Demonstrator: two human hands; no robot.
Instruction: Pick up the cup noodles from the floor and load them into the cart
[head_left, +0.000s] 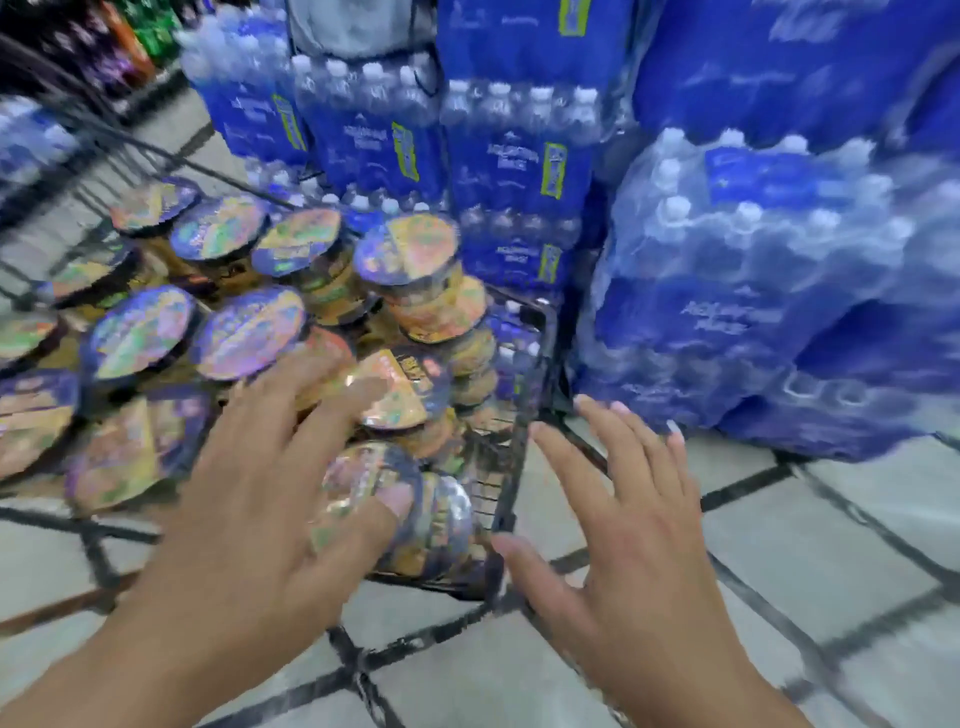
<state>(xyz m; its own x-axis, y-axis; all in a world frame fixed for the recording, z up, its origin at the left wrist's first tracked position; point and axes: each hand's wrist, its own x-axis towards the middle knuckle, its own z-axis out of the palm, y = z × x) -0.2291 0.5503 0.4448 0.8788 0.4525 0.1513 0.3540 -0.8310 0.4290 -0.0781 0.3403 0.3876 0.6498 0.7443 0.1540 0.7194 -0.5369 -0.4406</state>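
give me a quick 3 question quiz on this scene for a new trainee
1. True or false: the right hand is gripping a cup of noodles.
2. Multiple choice: what is stacked behind and to the right of the cart? A) cereal boxes B) shrink-wrapped packs of bottled water C) bags of rice
3. Short answer: which hand is over the cup noodles in the cart, and are its fingers curled or spread?

Key
1. False: it is open with fingers spread, over the floor beside the cart's corner.
2. B
3. The left hand, fingers spread over the lids; whether it presses on them is too blurred to tell.
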